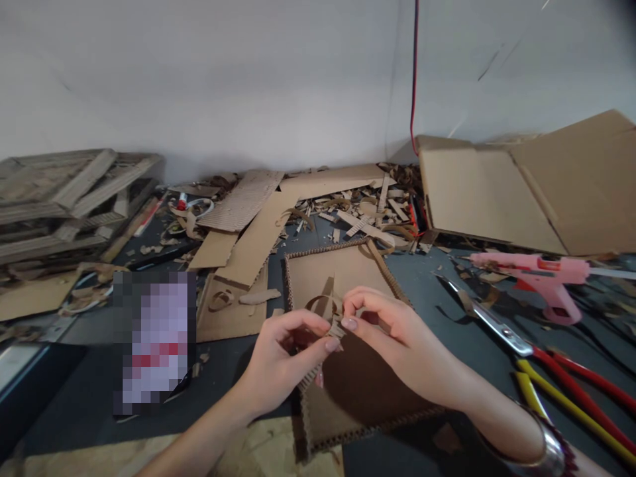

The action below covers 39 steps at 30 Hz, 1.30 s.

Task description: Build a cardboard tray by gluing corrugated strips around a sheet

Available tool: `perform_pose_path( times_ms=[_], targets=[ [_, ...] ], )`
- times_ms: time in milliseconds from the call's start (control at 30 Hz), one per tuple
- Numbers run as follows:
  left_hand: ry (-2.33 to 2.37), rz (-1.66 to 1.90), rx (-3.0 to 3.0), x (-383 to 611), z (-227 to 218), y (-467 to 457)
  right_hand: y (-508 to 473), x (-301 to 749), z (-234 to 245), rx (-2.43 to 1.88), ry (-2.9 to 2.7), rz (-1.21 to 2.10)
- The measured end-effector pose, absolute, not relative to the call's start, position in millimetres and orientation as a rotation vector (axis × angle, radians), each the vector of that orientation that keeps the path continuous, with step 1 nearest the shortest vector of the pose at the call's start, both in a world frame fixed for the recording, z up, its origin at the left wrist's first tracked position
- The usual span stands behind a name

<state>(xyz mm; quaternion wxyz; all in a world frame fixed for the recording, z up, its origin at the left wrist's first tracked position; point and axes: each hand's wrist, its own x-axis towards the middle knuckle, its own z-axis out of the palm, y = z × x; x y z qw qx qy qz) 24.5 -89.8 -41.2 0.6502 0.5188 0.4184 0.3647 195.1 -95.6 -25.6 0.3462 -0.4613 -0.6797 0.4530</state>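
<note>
A thin corrugated cardboard strip [336, 330] is pinched between the thumb and fingers of my left hand [281, 361]. My right hand [397, 331] closes thumb and forefinger on the upper end of the same strip, where a pointed sliver and a curl of paper stick up. Below both hands lies a rectangular cardboard panel [358, 391] with raised corrugated edging along its sides. Parts of the strip are hidden by my fingers.
To the right lie a pink glue gun [541, 275], red-handled scissors [507, 331] and a yellow-handled tool [561, 397]. A cardboard box [487, 192] stands behind them. Cardboard pieces [258, 238] and scraps litter the back; a pixelated object [159, 338] and cardboard frames [74, 192] are left.
</note>
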Motion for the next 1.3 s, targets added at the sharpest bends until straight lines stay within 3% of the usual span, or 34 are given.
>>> perform_pose_path(
  times_ms=[700, 967, 1167, 1300],
  targets=[
    [0.941, 0.820, 1.127, 24.4, -40.0, -89.9, -94.7, 195.0, -29.9, -1.214, -1.725, 1.012],
    [0.916, 0.863, 1.134, 25.3, -38.6, -89.3, -92.6, 196.4, -27.0, -1.243, -1.727, 0.806],
    [0.859, 0.830, 1.187, 23.1, -41.8, -91.1, -90.6, 195.2, -31.5, -1.216, -1.609, 0.961],
    [0.861, 0.846, 1.172, 23.9, -41.1, -91.3, -92.2, 195.2, -33.1, -1.173, -1.583, 0.825]
  ],
)
